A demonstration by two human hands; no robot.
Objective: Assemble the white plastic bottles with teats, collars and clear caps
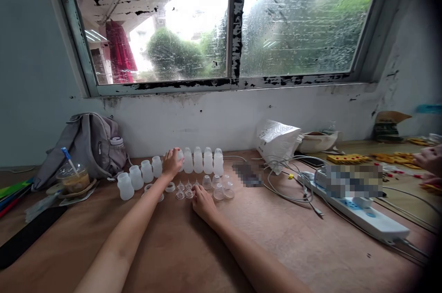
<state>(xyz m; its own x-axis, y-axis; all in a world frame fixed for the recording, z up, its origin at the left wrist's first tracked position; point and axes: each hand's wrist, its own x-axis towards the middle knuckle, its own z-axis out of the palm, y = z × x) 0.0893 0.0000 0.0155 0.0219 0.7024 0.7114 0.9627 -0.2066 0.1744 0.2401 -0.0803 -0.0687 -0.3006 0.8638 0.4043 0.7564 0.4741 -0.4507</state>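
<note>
Small frosted white baby bottles stand in a row along the back of the table. My left hand (171, 163) is closed around a baby bottle (180, 156) in the middle of it. To its right are several capped bottles (198, 160); to its left, several open-necked ones (135, 177). My right hand (204, 202) rests on the table, fingers curled beside the clear bottle nipples (180, 192); what its fingertips hold, if anything, is hidden. Clear domed caps (218, 191) sit just right of it. A white collar ring (170, 187) lies near my left forearm, which partly covers other rings.
A grey backpack (88, 146) and an iced drink cup (74, 178) occupy the left side. On the right lie a white power strip (362, 217), tangled cables (286, 187) and a silvery white bag (278, 141). Another person's hand (430, 162) shows at the right edge near yellow parts (348, 158).
</note>
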